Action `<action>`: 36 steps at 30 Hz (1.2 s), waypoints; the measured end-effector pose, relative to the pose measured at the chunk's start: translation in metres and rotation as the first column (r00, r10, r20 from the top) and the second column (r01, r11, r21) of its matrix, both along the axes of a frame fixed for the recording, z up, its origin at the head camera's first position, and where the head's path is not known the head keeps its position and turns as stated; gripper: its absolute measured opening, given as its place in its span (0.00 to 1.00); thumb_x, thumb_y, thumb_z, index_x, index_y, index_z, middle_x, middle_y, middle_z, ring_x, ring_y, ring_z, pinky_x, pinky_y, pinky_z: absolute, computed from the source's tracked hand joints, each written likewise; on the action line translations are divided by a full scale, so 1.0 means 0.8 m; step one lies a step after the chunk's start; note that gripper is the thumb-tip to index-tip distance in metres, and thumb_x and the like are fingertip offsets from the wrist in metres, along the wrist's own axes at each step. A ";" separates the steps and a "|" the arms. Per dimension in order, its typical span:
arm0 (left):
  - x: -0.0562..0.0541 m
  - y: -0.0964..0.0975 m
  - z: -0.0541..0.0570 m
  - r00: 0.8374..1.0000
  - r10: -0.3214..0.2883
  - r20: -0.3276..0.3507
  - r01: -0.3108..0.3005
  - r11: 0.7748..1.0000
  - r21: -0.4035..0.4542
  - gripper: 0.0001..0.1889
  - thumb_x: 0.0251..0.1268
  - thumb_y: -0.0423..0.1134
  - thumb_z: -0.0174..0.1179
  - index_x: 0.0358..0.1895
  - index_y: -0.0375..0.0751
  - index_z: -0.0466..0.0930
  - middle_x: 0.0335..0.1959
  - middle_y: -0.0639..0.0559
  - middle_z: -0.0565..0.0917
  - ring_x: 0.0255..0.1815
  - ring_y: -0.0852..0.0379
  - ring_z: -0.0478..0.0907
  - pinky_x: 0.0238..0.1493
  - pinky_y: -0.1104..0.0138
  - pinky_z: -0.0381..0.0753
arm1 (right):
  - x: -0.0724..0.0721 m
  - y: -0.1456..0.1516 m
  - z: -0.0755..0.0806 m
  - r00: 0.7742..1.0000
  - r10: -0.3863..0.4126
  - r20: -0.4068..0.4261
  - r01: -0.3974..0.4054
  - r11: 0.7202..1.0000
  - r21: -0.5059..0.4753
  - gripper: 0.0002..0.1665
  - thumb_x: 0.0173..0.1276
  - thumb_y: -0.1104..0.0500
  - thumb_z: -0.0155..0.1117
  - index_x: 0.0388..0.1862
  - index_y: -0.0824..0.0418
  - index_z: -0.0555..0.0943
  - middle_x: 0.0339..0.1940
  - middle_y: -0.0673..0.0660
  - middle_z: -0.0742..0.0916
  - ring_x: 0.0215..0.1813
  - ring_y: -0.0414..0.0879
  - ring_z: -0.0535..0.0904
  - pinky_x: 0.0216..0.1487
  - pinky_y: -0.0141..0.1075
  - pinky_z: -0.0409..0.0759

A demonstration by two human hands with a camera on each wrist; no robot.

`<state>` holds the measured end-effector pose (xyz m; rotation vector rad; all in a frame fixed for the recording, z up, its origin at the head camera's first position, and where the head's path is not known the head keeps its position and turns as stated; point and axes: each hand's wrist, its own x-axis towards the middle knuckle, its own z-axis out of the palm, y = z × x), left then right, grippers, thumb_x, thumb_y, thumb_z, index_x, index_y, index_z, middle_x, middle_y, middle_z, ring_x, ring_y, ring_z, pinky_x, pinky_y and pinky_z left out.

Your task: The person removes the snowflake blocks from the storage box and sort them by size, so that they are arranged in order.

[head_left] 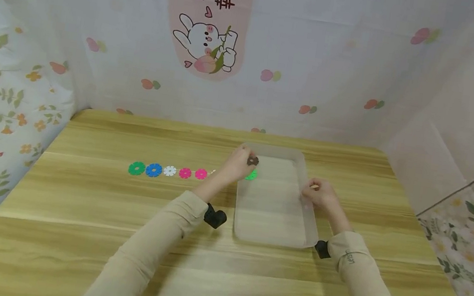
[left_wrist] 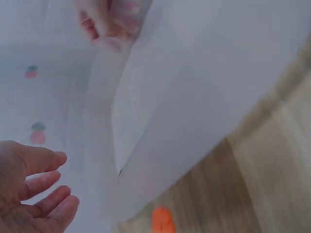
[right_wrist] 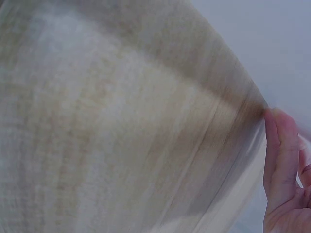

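Note:
My left hand (head_left: 236, 164) is over the left side of a translucent plastic tray (head_left: 270, 233). A small brown notched disc (head_left: 253, 161) appears right by its fingertips in the head view. In the left wrist view, that hand's thumb and fingers (left_wrist: 41, 187) are apart and loosely bent, with no disc visible between them. Just below the brown disc is a bright green disc (head_left: 252, 175), at the tray's left side. At the opposite wall, my right hand (head_left: 320, 192) pinches the tray's right rim; its fingertips meet that edge in the right wrist view.
Left of the tray runs a row of notched discs on the wooden table (head_left: 74, 206): green (head_left: 136, 168), blue (head_left: 154, 170), white (head_left: 169, 171) and two pink (head_left: 185, 173). Another white one is partly behind the left hand. An orange piece (left_wrist: 163, 221) shows beside the tray.

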<state>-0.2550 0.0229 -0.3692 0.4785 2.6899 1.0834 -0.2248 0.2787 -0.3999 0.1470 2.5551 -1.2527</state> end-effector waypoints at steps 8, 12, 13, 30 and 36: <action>-0.007 0.033 -0.024 0.995 -0.006 0.101 0.035 0.957 -0.287 0.28 0.66 0.33 0.49 0.66 0.25 0.52 0.66 0.31 0.59 0.67 0.42 0.60 0.62 0.61 0.70 | -0.001 -0.006 0.000 1.000 -0.009 0.007 0.009 0.999 0.030 0.08 0.60 0.66 0.51 0.37 0.69 0.71 0.28 0.56 0.79 0.25 0.41 0.74 0.25 0.31 0.75; -0.009 0.043 -0.031 0.995 -0.080 0.057 0.098 0.862 -0.498 0.20 0.67 0.31 0.46 0.61 0.27 0.63 0.60 0.36 0.68 0.61 0.45 0.65 0.62 0.61 0.68 | -0.002 -0.005 -0.001 1.000 -0.006 0.010 0.006 0.999 0.045 0.07 0.60 0.66 0.51 0.37 0.69 0.70 0.28 0.56 0.78 0.25 0.41 0.73 0.24 0.31 0.73; -0.008 0.044 -0.031 0.993 -0.104 0.048 0.114 0.844 -0.523 0.17 0.68 0.30 0.46 0.57 0.28 0.67 0.57 0.37 0.70 0.59 0.45 0.66 0.61 0.60 0.68 | -0.002 -0.005 -0.001 1.000 -0.005 0.009 0.005 0.999 0.050 0.07 0.60 0.66 0.51 0.36 0.68 0.70 0.28 0.55 0.78 0.25 0.41 0.73 0.24 0.30 0.73; -0.087 0.062 -0.140 0.975 -0.197 0.105 0.220 0.767 -0.602 0.28 0.42 0.50 0.72 0.46 0.42 0.73 0.41 0.50 0.77 0.43 0.53 0.72 0.44 0.65 0.74 | -0.003 -0.005 -0.004 1.000 -0.007 0.005 0.007 0.999 0.044 0.07 0.61 0.65 0.52 0.35 0.68 0.71 0.26 0.54 0.78 0.23 0.40 0.72 0.24 0.31 0.73; -0.088 0.048 -0.139 0.979 -0.195 0.065 0.205 0.951 -0.232 0.14 0.45 0.34 0.70 0.33 0.40 0.74 0.32 0.52 0.77 0.32 0.58 0.72 0.31 0.69 0.75 | -0.002 -0.002 -0.003 1.000 -0.020 0.000 0.020 0.999 0.039 0.07 0.61 0.65 0.52 0.37 0.69 0.70 0.28 0.56 0.78 0.25 0.41 0.73 0.25 0.31 0.75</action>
